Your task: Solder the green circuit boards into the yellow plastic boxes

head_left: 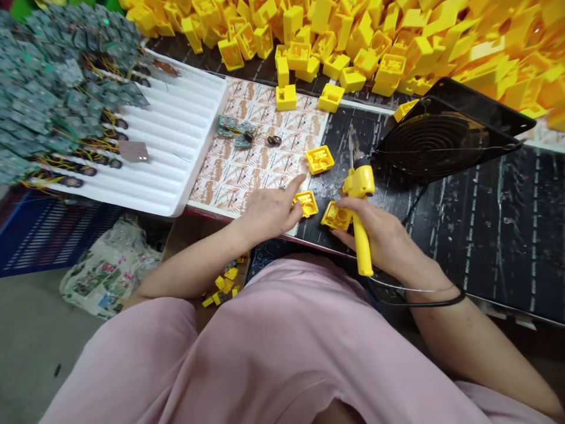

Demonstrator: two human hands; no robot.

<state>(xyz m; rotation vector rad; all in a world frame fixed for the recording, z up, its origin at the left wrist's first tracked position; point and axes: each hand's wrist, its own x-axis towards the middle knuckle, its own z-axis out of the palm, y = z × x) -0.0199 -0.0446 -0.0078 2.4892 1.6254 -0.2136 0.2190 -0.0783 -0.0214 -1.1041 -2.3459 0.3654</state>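
Note:
My right hand (pixel 382 235) is wrapped around a yellow soldering gun (pixel 362 241), whose metal tip points away from me. Its thumb and fingers also reach a yellow plastic housing (pixel 334 217) at the table's front edge. My left hand (pixel 271 212) has its index finger stretched out, while its thumb and other fingers grip the left side of a second open yellow housing (pixel 309 203). Just beyond lies a third housing (pixel 320 160), hollow side up. A small circuit board with wires (pixel 238 132) and a black round part (pixel 274 141) rest on the patterned sheet.
A black fan (pixel 435 144) stands at right. Yellow housings (pixel 344 35) are heaped along the back. At left, a white foam tray (pixel 176 135) carries many wired circuit boards (pixel 57 94). A box below holds yellow pieces (pixel 225 284). A cord (pixel 424 303) crosses my right wrist.

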